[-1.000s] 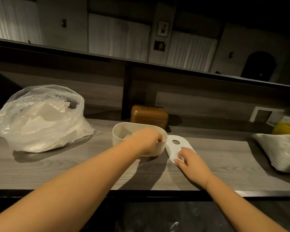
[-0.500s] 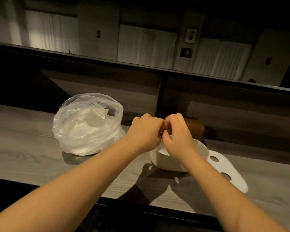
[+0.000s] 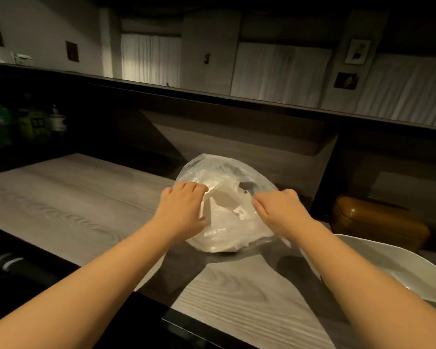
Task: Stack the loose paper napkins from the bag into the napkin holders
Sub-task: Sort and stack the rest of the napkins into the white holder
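Both hands are at the clear plastic bag [image 3: 224,205], which sits on the grey wood-grain table [image 3: 68,197] a little past its middle. From the head view, the left hand [image 3: 184,210] has its fingers curled over the bag's left edge, gripping the plastic at the opening. The right hand [image 3: 278,212] has its fingers bent onto the bag's right edge, gripping the film there, so the mouth of the bag lies between the two hands. Inside, loose white paper napkins [image 3: 224,200] show through the plastic, crumpled and overlapping, filling most of the bag.

At the right edge of the frame, near the right forearm, stands a white napkin holder [image 3: 398,268] with an oval rim; only part of it is in view and its contents cannot be made out. Behind it, against the dark back panel, sits a brown rounded box [image 3: 378,222] with a closed lid. A raised ledge [image 3: 237,96] runs across the back above the table, and dim bottles [image 3: 57,119] stand in shadow at the far left.
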A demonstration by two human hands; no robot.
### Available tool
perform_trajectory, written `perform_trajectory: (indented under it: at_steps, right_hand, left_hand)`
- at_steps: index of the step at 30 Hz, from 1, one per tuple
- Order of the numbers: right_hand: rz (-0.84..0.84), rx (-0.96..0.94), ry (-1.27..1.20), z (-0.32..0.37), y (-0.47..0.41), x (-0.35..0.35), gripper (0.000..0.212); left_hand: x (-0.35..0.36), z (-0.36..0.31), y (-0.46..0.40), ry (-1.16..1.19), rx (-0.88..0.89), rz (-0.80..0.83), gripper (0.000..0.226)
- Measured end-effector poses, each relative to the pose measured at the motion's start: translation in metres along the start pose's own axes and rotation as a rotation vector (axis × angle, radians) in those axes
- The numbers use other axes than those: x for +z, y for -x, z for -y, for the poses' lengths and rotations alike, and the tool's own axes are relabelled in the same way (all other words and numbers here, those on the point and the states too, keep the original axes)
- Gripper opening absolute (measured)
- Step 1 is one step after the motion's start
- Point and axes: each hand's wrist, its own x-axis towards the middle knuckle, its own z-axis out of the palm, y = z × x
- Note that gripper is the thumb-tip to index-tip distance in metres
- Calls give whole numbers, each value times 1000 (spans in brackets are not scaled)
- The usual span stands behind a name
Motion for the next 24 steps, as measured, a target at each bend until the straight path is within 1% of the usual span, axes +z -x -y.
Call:
perform_trajectory:
  at_steps: [2, 4, 5, 7, 8, 9, 10, 11, 12, 13, 14, 16, 18, 19, 20, 22, 23, 24]
  right_hand:
    - [90, 198, 69, -8, -8, -3, 25]
    - [125, 286, 88, -3, -16, -12, 18]
    - [90, 280, 111, 1, -21, -18, 15]
    - [-111, 175, 160, 11, -29, -22, 15]
    - [-203, 104, 115, 18, -34, -22, 15]
    - [-238, 45, -14, 24, -38, -20, 15]
    - [-205, 21, -220, 32, -41, -18, 17]
    - [-127, 45, -434, 40, -44, -15, 27]
    - [-54, 98, -588, 45, -48, -12, 42]
    - [-1, 130, -640, 48, -51, -7, 52]
    - [28, 133, -597, 50, -54, -1, 49]
    - [-6, 109, -536, 50, -57, 7, 21]
    - [-88, 88, -684, 46, -57, 6, 14]
    - [-133, 69, -781, 43, -57, 2, 11]
    - [-158, 19, -858, 42, -54, -5, 8]
    - [-125, -126, -932, 41, -50, -23, 3]
    - [-114, -177, -947, 43, -49, -29, 3]
    - [-141, -188, -975, 46, -48, -34, 4]
  left_hand:
    - [-2, 9, -5, -29, -44, 63, 77]
    - [-5, 14, -13, -58, -82, 132, 86]
    - [-5, 14, -17, -63, -95, 150, 91]
    - [-6, 14, -24, -41, -118, 152, 99]
    - [-5, 14, -27, -26, -128, 153, 103]
    - [-5, 14, -29, -11, -131, 156, 105]
    - [-4, 15, -30, 3, -130, 165, 106]
    - [-3, 17, -31, 16, -129, 177, 106]
    - [-3, 19, -30, 32, -129, 185, 104]
    - [-2, 20, -29, 48, -130, 180, 100]
    - [-2, 22, -27, 67, -129, 156, 95]
    - [-2, 25, -23, 128, -124, 43, 79]
    - [-5, 29, -20, 255, -100, -123, 64]
    - [-7, 31, -19, 329, -54, -195, 61]
    - [-11, 31, -19, 400, 15, -232, 59]
    - [-20, 28, -21, 546, 136, -195, 53]
    - [-23, 24, -22, 608, 158, -168, 42]
    - [-25, 21, -25, 660, 142, -187, 28]
